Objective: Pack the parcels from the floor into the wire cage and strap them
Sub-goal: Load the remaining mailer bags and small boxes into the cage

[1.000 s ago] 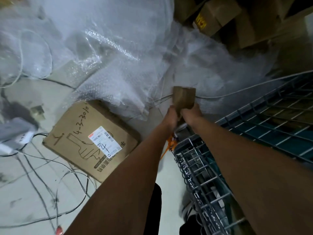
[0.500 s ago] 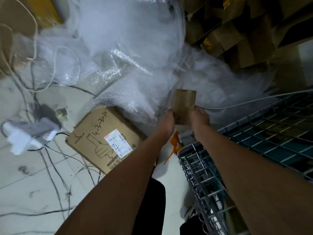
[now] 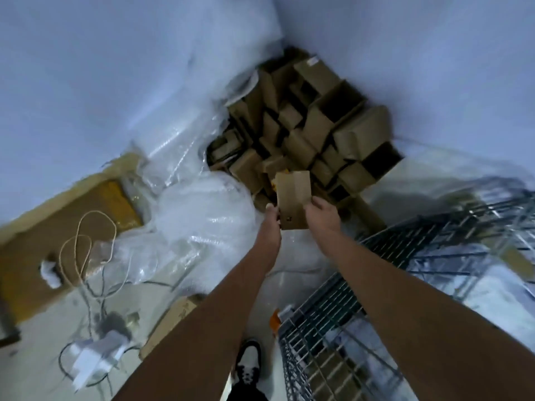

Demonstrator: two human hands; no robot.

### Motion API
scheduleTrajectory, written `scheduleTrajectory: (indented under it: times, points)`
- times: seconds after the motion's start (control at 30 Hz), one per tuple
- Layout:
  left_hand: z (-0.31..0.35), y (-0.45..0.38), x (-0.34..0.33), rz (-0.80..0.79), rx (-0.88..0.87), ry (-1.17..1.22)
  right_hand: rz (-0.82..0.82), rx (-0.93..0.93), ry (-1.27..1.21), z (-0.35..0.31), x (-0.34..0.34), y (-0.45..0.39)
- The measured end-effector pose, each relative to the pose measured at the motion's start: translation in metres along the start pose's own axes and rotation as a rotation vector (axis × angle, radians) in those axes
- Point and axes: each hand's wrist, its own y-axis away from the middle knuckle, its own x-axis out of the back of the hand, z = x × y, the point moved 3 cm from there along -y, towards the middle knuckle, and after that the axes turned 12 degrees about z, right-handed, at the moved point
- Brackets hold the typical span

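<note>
Bubble wrap at nine o'clock, wire cage at four; my left hand and right hand grip a small cardboard parcel between them.

A packing storeroom: heaped cardboard boxes, bubble wrap (loose sheets), a wire cage.

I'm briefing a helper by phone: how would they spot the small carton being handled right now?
Find the heap of brown boxes in the far corner. Just in front of it, the small carton is the only one off the floor, held upright between the left hand and right hand.
</note>
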Motion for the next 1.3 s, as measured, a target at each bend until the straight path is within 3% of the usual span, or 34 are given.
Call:
scheduleTrajectory:
  times: [0.2, 0.33, 0.57, 0.7, 0.83, 1.0, 1.13, 1.3]
  points:
    - [0.087, 0.098, -0.089, -0.091, -0.151, 0.039, 0.072, 0.149, -0.147, -0.078, 0.129, 0.011]
    - [0.102, 0.175, -0.159, -0.14, -0.282, 0.038, 0.14, 0.224, -0.266, -0.09, 0.235, 0.019]
    - [0.017, 0.299, -0.288, -0.264, -0.426, -0.127, 0.415, 0.235, -0.374, -0.008, 0.411, 0.035]
    - [-0.066, 0.339, -0.321, -0.297, -0.338, -0.17, 0.464, 0.186, -0.381, 0.069, 0.469, 0.047]
    - [-0.155, 0.372, -0.308, -0.219, -0.245, -0.207, 0.409, 0.173, -0.259, 0.151, 0.48, 0.064]
    - [-0.236, 0.394, -0.262, -0.049, -0.098, -0.071, 0.227, 0.185, -0.12, 0.224, 0.444, 0.092]
    - [-0.25, 0.378, -0.228, 0.122, -0.029, -0.049, 0.107, 0.24, -0.049, 0.239, 0.402, 0.101]
    - [-0.239, 0.349, -0.209, 0.11, 0.023, -0.086, 0.032, 0.222, -0.008, 0.235, 0.366, 0.094]
